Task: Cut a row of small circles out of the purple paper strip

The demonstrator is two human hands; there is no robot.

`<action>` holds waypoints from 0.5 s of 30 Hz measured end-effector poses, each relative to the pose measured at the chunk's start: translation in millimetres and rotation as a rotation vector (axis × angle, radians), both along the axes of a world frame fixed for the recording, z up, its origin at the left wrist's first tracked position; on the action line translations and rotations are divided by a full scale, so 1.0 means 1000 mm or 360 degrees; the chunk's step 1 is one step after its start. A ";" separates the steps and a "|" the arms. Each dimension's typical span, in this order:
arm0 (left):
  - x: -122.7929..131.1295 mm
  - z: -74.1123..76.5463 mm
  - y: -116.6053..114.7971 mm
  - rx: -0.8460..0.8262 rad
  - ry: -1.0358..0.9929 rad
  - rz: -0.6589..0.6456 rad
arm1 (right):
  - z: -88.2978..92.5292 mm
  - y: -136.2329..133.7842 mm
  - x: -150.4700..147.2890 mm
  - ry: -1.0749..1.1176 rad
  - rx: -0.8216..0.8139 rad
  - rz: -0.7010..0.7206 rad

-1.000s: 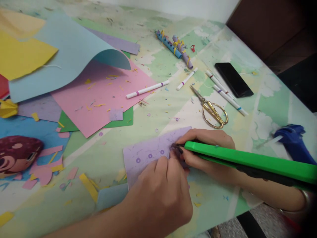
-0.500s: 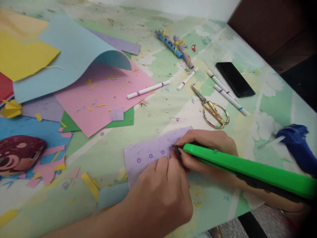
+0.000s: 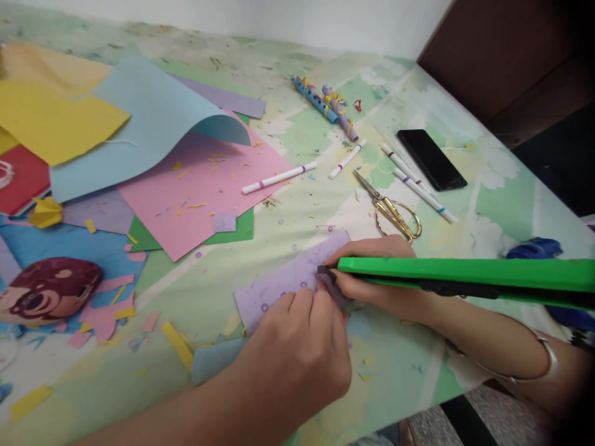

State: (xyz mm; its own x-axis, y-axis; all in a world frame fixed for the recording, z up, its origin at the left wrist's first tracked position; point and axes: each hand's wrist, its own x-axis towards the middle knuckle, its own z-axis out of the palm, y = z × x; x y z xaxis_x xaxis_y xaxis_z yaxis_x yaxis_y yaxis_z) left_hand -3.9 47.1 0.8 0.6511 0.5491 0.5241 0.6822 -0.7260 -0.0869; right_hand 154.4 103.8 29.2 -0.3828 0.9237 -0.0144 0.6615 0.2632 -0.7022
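Observation:
My left hand (image 3: pixel 302 347) is closed, its fingertips pinching the near right edge of a light purple paper (image 3: pixel 283 282) marked with small purple rings. Close beside it, my right hand (image 3: pixel 376 251) is closed around the front of a long green tool (image 3: pixel 446 271) with a dark tip. That tip meets the paper near my left fingertips, where the sheet bends up. Its exact kind is unclear, and the green body hides part of my right hand. A rolled light blue paper (image 3: pixel 218 359) lies beside my left forearm.
Gold-handled scissors (image 3: pixel 395 214), a black phone (image 3: pixel 432 159) and several white markers (image 3: pixel 279 178) lie beyond my hands. Two decorated paper tubes (image 3: pixel 316 102) rest farther back. Coloured sheets (image 3: pixel 125 130) and a dark red case (image 3: pixel 51 288) are leftward; a blue tool (image 3: pixel 534 248) is right.
The view has shifted, and the green tool has swung to nearly level. The purple paper has turned slightly and bends up more by my fingers. Both hands keep their grip.

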 end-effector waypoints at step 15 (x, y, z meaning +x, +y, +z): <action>-0.004 0.002 -0.005 0.0011 0.0094 0.0006 | 0.001 -0.001 0.003 0.0064 -0.0009 0.0020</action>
